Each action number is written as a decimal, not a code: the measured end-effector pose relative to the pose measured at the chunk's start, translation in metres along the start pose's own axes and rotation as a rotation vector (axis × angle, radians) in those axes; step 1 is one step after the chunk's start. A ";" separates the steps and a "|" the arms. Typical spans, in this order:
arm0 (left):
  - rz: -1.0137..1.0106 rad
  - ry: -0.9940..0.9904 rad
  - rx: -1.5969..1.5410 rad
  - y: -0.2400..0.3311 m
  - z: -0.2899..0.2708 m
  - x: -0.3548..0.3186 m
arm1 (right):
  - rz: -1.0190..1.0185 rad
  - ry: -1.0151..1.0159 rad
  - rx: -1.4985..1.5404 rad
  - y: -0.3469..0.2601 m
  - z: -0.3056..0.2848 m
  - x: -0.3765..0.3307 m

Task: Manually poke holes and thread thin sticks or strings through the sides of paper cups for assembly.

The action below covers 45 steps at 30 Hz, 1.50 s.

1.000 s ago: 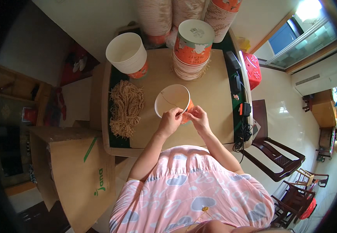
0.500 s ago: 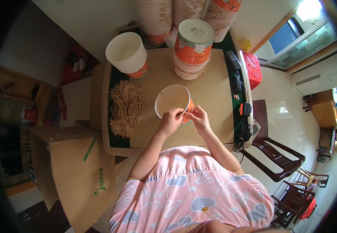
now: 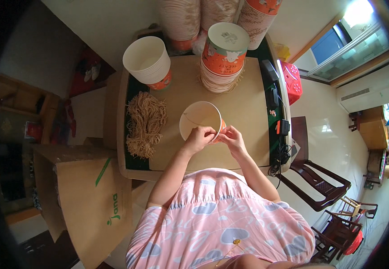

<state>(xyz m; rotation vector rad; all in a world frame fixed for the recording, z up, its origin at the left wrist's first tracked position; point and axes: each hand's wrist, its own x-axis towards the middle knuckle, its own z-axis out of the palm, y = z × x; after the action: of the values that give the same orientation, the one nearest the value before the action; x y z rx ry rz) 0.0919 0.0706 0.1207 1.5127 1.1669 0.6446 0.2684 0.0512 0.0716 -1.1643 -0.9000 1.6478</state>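
Observation:
A white-lined paper bucket (image 3: pixel 190 117) with an orange outside stands tilted on the table in front of me. A thin tan cord (image 3: pixel 197 123) runs across its inside toward the near right rim. My left hand (image 3: pixel 200 138) pinches at that rim, fingertips inside the bucket, closed on the cord's end. Just to the right, my right hand (image 3: pixel 232 138) is closed in a pinch against the outer side of the rim. Its fingertips partly cover the spot, so any cord there is hidden. Left of the bucket lies a bundle of tan cords (image 3: pixel 145 123).
White nested buckets (image 3: pixel 146 60) stand at the back left. An upside-down orange stack (image 3: pixel 223 58), cords hanging around its base, stands at the back middle. Taller stacks (image 3: pixel 179 20) rise behind. Black adapters and cables (image 3: pixel 282 154) line the right edge. A cardboard box (image 3: pixel 91 201) stands left.
Both hands have shifted slightly right along the rim. My left fingertips now sit closer against the rim, and the cord inside the bucket lies lower and flatter.

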 end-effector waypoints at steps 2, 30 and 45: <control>-0.028 -0.018 0.081 0.003 0.003 0.001 | 0.009 -0.013 0.005 -0.003 0.000 -0.004; 0.037 0.253 0.230 -0.043 0.018 0.004 | -0.246 0.181 -0.707 -0.010 -0.018 0.007; 0.053 0.301 0.127 -0.044 0.026 0.006 | -0.131 0.125 -0.608 0.008 -0.013 0.005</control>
<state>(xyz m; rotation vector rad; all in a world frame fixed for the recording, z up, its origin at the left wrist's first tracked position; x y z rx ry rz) 0.1017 0.0633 0.0705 1.5945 1.4209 0.8705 0.2781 0.0540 0.0593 -1.5514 -1.4173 1.2069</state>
